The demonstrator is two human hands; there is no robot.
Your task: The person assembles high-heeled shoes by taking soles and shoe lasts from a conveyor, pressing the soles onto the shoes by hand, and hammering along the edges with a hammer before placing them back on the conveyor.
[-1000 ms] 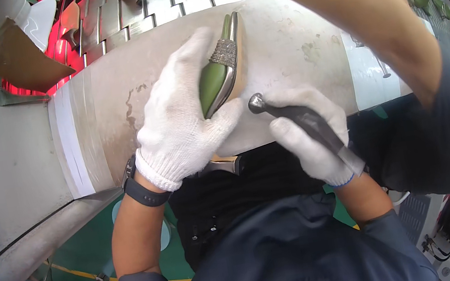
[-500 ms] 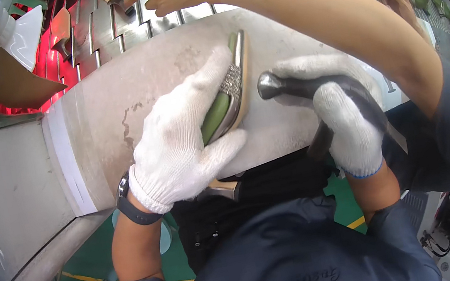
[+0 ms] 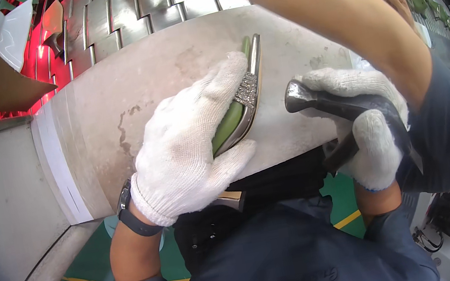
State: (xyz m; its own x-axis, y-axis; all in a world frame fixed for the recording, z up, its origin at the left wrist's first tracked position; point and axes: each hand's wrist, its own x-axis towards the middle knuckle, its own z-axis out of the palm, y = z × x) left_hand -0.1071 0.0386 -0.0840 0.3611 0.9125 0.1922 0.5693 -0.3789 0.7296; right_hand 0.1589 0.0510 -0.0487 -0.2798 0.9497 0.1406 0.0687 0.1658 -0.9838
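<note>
white-knit-gloved left hand (image 3: 186, 141) kinda slanted, fingers (image 3: 230, 75) pointing up-right, thumb (image 3: 237, 159) splayed out lower, white-knit-gloved right hand (image 3: 373, 121) curled in a grip, bare left forearm (image 3: 134, 254) and bare right forearm (image 3: 378, 202) up from below

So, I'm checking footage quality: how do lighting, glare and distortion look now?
Head view: red glow tints the left of the silver slatted metal conveyor; highlights glint on the dark metal hammer. Head view, distortion: the long pale-grey bench's edge bows, corners go black.

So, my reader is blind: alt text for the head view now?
A gloved left hand holds a green shoe with a glittering band at a pale bench; the gloved right hand grips a dark metal tool. A co-worker's arm reaches across.
</note>
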